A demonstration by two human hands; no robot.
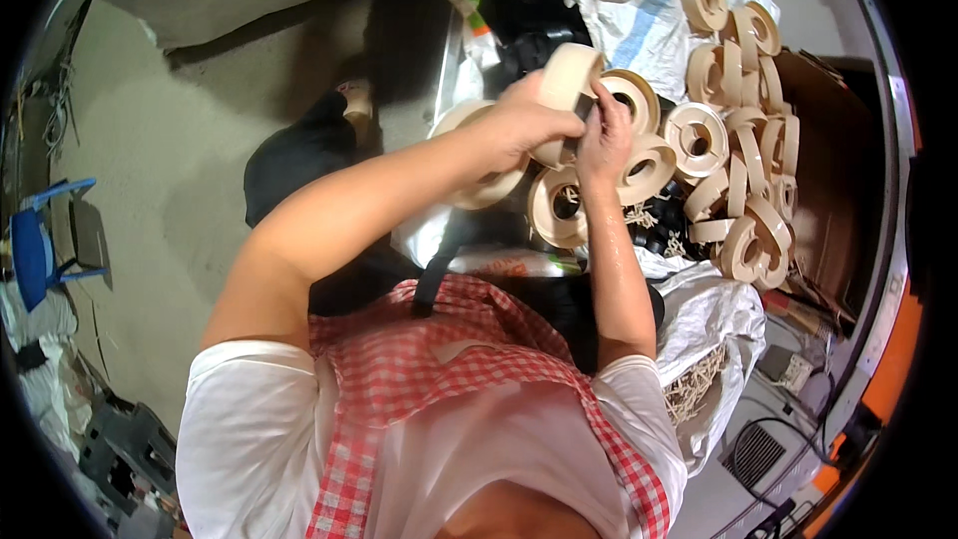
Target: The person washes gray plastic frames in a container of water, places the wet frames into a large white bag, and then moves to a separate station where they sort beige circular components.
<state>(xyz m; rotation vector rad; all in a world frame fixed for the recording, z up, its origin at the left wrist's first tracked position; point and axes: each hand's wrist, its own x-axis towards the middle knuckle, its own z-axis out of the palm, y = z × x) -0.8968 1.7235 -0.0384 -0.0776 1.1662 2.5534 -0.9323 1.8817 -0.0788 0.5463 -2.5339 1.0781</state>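
Observation:
My left hand [521,126] is closed on a cream plastic ring [571,76], which it holds up on edge over the work surface. Close against the ring, my right hand [606,143] has its fingers bent and pressed together. A small dark piece [582,112] shows between the two hands; its kind is hidden by the fingers. Around and below them lie more cream plastic parts, among them a flanged round one [696,140] to the right and another [559,208] below. A larger cream disc [467,118] sits partly behind my left wrist.
Many cream rings [743,165] are heaped at the right, beside a cardboard box [833,200]. An opened white sack [714,314] holds thin cream scraps [696,387]. Black material [524,0] lies at the back. A blue chair [35,250] stands on the floor far left.

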